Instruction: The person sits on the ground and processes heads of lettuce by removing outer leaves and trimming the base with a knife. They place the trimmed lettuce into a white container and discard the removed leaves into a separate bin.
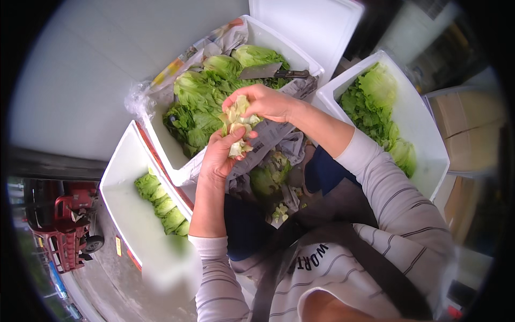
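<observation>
Over the near edge of a white foam box [159, 135], my left hand [223, 151] holds a small bunch of pale lettuce leaves [240, 149]. My right hand [257, 102] has its fingers on the upper part of the same bunch. Green lettuce heads [197, 96] fill much of the box, which is partly lined with newspaper [265, 137]. A cleaver-like knife [261, 71] with a dark handle lies on the lettuce at the far right of the box, beyond my right hand.
To the right, another foam box [422, 141] holds lettuce; a third [120, 193] at the left has a row of heads. Loose leaves [269, 177] and crumpled newspaper lie below, between my legs. A white foam lid [305, 24] stands behind. A red vehicle [60, 225] is at far left.
</observation>
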Tool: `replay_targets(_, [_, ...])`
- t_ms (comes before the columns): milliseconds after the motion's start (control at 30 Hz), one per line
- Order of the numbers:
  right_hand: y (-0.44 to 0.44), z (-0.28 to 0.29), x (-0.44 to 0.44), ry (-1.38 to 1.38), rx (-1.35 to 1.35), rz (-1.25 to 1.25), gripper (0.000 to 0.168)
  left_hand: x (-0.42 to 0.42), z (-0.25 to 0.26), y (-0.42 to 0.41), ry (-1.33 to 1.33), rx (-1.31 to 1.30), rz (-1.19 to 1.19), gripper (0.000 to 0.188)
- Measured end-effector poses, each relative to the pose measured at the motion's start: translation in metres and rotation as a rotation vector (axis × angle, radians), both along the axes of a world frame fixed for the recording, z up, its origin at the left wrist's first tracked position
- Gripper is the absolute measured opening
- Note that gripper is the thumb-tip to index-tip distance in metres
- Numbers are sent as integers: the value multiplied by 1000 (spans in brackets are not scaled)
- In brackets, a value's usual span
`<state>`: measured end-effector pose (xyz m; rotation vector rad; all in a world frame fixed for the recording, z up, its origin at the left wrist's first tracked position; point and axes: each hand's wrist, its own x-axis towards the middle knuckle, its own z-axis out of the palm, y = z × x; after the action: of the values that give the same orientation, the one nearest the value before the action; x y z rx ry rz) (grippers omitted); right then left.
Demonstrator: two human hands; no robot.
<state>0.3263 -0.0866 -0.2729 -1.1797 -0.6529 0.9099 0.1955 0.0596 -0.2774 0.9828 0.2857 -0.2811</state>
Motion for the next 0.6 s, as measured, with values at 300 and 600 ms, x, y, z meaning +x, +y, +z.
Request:
replay_targets(300, [-47,-16,-33,-664,-180,113,49,-23,-28,-27,-12,265,-171,26])
replay_targets(600, [-20,-58,-52,-935,-449,-212,30,-10,-59,-31,112,616,-68,18])
